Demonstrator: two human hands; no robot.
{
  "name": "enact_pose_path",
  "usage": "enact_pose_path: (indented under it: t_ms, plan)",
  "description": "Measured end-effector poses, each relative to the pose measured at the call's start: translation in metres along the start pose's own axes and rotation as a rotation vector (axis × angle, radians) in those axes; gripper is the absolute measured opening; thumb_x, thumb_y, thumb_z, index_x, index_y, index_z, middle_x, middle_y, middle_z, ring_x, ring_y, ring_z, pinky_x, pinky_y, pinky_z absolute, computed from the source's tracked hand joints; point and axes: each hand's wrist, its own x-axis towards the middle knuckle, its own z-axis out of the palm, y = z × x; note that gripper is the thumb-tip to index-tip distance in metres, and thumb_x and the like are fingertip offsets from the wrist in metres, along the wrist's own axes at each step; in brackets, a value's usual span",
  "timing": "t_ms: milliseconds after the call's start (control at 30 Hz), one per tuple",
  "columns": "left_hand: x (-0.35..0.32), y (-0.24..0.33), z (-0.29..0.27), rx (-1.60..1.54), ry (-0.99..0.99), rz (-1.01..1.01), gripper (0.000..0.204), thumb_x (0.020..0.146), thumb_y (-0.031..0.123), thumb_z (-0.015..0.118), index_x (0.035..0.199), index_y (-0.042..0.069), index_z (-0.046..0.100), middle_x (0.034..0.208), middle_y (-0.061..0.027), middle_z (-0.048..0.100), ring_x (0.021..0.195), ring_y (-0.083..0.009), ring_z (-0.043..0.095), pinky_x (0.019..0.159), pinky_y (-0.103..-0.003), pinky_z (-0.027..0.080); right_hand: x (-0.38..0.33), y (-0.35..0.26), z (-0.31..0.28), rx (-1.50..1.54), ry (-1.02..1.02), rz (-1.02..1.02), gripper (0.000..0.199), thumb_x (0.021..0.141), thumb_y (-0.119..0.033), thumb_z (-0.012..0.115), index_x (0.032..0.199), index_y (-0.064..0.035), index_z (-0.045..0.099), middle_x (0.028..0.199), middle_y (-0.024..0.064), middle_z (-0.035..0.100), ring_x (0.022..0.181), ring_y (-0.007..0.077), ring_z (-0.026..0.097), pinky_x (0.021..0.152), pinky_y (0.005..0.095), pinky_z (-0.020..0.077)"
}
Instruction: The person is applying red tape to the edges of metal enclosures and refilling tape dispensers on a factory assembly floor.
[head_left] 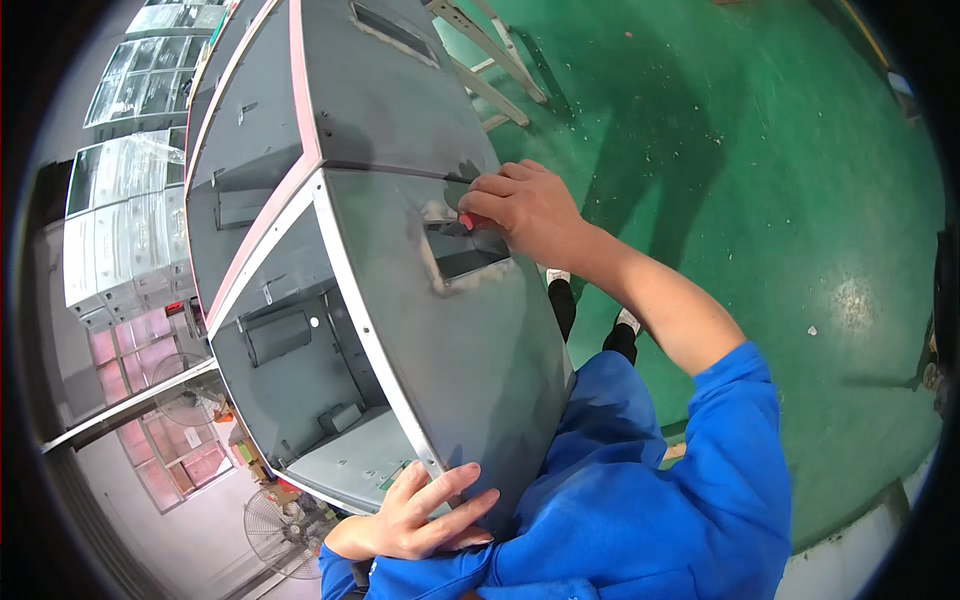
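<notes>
A large grey sheet-metal cabinet (pixel 400 350) with a pale metal edge strip takes up the middle of the view. Its near side has a rectangular cutout (pixel 468 258) bordered by rough, pale smeared patches. Just above that cutout, my right hand (pixel 522 205) is closed around a small red-handled tool (pixel 467 221). Most of the tool is hidden by the fingers, so its exact kind does not show. My left hand (pixel 430 512) lies on the cabinet's lower corner, fingers apart, touching the edge strip and the grey panel.
A second grey cabinet (pixel 385 110) with a similar cutout adjoins the far side. Metal stand legs (pixel 490 70) rise from the green floor (pixel 780 200) beyond. Wrapped stacked units (pixel 130 220) stand at the left, with a caged fan (pixel 285 530) at the lower left.
</notes>
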Motion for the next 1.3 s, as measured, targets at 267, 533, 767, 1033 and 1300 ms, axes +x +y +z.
enact_pose_path:
  t_ms: [267, 533, 767, 1033, 1300]
  plan:
    - [-0.004, 0.0, -0.001, -0.037, -0.01, -0.019, 0.039, 0.066, 0.03, 0.071, 0.096, 0.007, 0.064, 0.109, -0.0162, 0.051, 0.079, -0.0292, 0.055, 0.06, -0.034, 0.044, 0.022, -0.006, -0.021, -0.027, -0.006, 0.032, 0.012, 0.072, -0.017, 0.064, 0.076, -0.0087, 0.056, 0.063, 0.0039, 0.054, 0.062, 0.0213, 0.055, 0.051, 0.0343, 0.0426]
    - [0.0, 0.002, -0.002, -0.045, -0.025, -0.023, 0.04, 0.063, 0.029, 0.071, 0.096, 0.006, 0.064, 0.108, -0.0158, 0.052, 0.079, -0.029, 0.055, 0.06, -0.033, 0.044, 0.004, 0.01, -0.012, -0.063, -0.205, 0.042, 0.017, 0.076, -0.025, 0.06, 0.072, -0.0094, 0.056, 0.061, 0.0038, 0.052, 0.058, 0.0233, 0.054, 0.048, 0.0357, 0.0408]
    - [-0.002, 0.002, 0.003, -0.048, 0.031, -0.019, 0.039, 0.063, 0.03, 0.071, 0.094, 0.007, 0.065, 0.105, -0.0149, 0.053, 0.077, -0.0284, 0.055, 0.058, -0.033, 0.044, 0.016, -0.004, -0.027, 0.007, -0.188, 0.065, 0.014, 0.077, -0.025, 0.057, 0.072, -0.012, 0.059, 0.066, 0.0043, 0.057, 0.064, 0.025, 0.058, 0.051, 0.0376, 0.0427]
    - [0.0, 0.004, 0.001, -0.04, 0.013, -0.012, 0.039, 0.064, 0.028, 0.071, 0.096, 0.008, 0.064, 0.111, -0.0153, 0.051, 0.08, -0.0293, 0.055, 0.058, -0.033, 0.044, 0.009, 0.01, -0.012, -0.094, -0.259, 0.023, 0.017, 0.075, -0.027, 0.059, 0.068, -0.012, 0.058, 0.061, 0.0033, 0.055, 0.062, 0.0226, 0.058, 0.051, 0.0371, 0.0432]
    - [-0.002, 0.002, 0.002, -0.038, 0.029, -0.006, 0.039, 0.064, 0.027, 0.071, 0.097, 0.008, 0.064, 0.112, -0.0149, 0.05, 0.08, -0.029, 0.054, 0.059, -0.033, 0.043, 0.018, 0.006, -0.02, -0.012, -0.274, 0.018, 0.016, 0.074, -0.027, 0.06, 0.068, -0.0122, 0.057, 0.063, 0.0037, 0.056, 0.063, 0.0237, 0.058, 0.048, 0.0374, 0.041]
